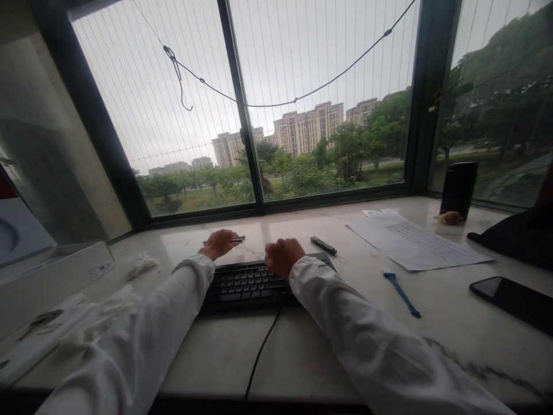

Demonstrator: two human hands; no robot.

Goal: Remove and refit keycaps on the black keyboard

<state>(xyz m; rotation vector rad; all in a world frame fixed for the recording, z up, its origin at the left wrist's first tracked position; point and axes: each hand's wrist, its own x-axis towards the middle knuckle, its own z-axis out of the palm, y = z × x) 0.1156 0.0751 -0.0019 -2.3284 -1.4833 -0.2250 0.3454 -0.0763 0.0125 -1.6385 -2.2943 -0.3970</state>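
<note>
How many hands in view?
2: left bare hand at a slim greyish object beyond the black rectangular keyboard; right bare hand at the keyboard's far edge. No others visible.

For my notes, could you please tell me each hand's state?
Left hand: at a slim object, grip unclear.
Right hand: curled, contents hidden, grip unclear.

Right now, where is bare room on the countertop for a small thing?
Between the left sleeve and the keyboard cable, and between the blue tool and the smartphone. It is crowded at left: white box, crumpled wrapping.
</note>
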